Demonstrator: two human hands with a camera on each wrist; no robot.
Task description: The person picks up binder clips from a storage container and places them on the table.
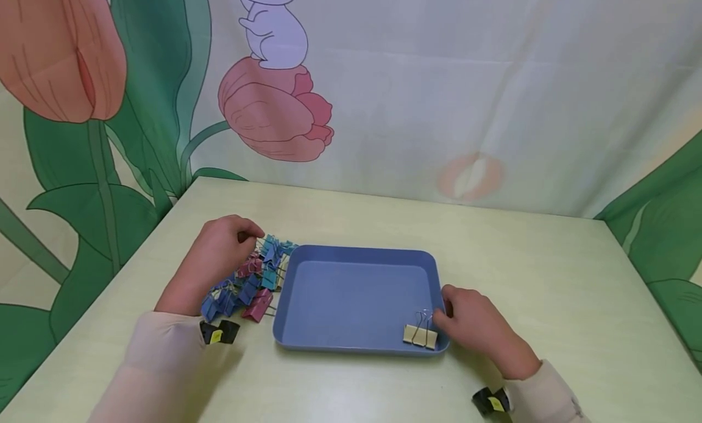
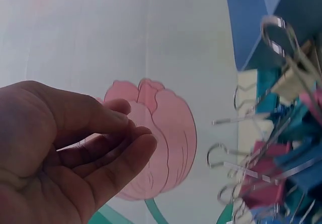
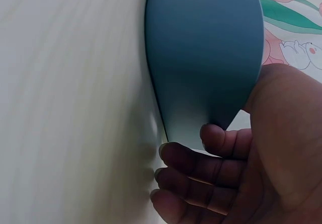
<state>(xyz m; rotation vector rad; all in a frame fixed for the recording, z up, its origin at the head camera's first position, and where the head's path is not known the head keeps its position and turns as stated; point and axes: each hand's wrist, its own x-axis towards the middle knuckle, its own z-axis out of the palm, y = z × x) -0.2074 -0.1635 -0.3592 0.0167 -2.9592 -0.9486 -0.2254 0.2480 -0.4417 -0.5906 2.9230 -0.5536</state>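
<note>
My left hand point(image 1: 222, 243) is above the back of a pile of binder clips point(image 1: 249, 292), left of the tray. Its fingers are loosely bent, and in the left wrist view nothing shows between thumb and fingertips. The clips are blue, teal, pink and cream, with metal wire handles. My right hand point(image 1: 474, 319) grips the right rim of a blue tray point(image 1: 351, 255), thumb over the edge and fingers against the outer wall point(image 3: 201, 58). One cream binder clip point(image 1: 420, 336) lies in the tray's front right corner, near the right thumb, its wire handles pointing back.
The pale table point(image 1: 548, 277) extends around the tray on all sides. Behind it hangs a curtain point(image 1: 411, 106) printed with tulips and a white animal. Black bands with yellow tags point(image 1: 219, 332) are at both wrists.
</note>
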